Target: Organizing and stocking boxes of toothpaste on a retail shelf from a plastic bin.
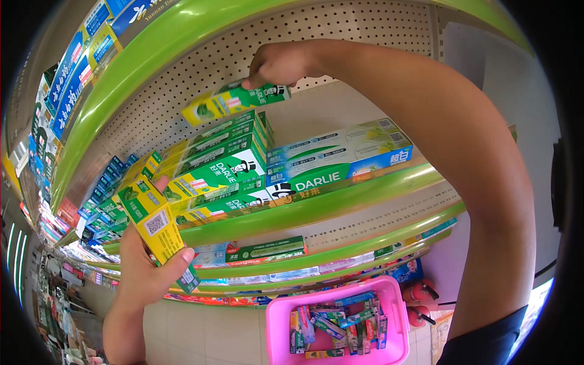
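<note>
My left hand (149, 261) is closed around a yellow and green toothpaste box (153, 222), held upright and tilted in front of the shelf. Higher up, my right hand (277, 66) grips another green and yellow toothpaste box (234, 102) by its top edge, above the stacked boxes. Below it on the shelf lie rows of green and yellow toothpaste boxes (222, 170). Beside that stack, to the right, sit blue, white and green toothpaste boxes (340, 161).
A pink bin (277, 322) with many loose toothpaste boxes stands on the floor. Green shelf edges (347, 204) curve across, with a perforated back panel (365, 36) behind. Lower shelves carry more boxes (264, 249). Red fire extinguishers (420, 291) stand right of the bin.
</note>
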`<action>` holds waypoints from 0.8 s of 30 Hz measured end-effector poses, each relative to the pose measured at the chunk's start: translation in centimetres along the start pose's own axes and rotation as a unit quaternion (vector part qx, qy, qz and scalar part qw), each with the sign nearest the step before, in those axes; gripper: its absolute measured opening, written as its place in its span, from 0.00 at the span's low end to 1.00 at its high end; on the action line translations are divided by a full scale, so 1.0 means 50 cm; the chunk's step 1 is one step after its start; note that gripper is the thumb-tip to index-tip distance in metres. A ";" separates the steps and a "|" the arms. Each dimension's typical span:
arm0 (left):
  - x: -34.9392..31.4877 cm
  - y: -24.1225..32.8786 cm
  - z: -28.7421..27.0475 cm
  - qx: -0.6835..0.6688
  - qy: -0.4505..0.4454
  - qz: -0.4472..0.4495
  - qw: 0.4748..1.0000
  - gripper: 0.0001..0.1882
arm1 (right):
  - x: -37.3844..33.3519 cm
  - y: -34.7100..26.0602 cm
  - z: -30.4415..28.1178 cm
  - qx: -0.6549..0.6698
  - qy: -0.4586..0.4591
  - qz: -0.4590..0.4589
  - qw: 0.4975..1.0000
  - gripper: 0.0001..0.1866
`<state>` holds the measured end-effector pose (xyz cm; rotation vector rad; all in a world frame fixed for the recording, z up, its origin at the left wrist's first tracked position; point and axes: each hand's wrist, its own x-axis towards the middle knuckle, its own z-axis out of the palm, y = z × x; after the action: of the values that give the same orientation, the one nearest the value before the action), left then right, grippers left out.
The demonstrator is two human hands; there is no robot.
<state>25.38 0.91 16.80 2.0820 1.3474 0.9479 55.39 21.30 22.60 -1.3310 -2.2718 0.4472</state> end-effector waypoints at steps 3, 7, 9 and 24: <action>0.002 -0.005 0.001 0.026 -0.007 -0.005 1.000 0.46 | 0.009 0.001 0.011 0.018 -0.049 -0.016 0.998 0.28; 0.009 -0.016 0.014 0.035 0.006 0.010 0.999 0.45 | 0.012 0.002 0.033 0.041 -0.083 -0.040 0.995 0.29; 0.010 -0.046 -0.003 0.116 0.006 0.057 0.992 0.45 | 0.018 -0.003 0.044 0.043 -0.088 -0.038 0.994 0.29; 0.016 -0.032 0.021 0.106 -0.002 0.106 0.989 0.35 | 0.049 -0.016 0.074 0.111 -0.124 -0.012 0.986 0.17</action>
<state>25.48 2.25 15.21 2.4252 1.2936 0.9182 51.77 22.93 20.44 -1.1909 -2.3471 0.8729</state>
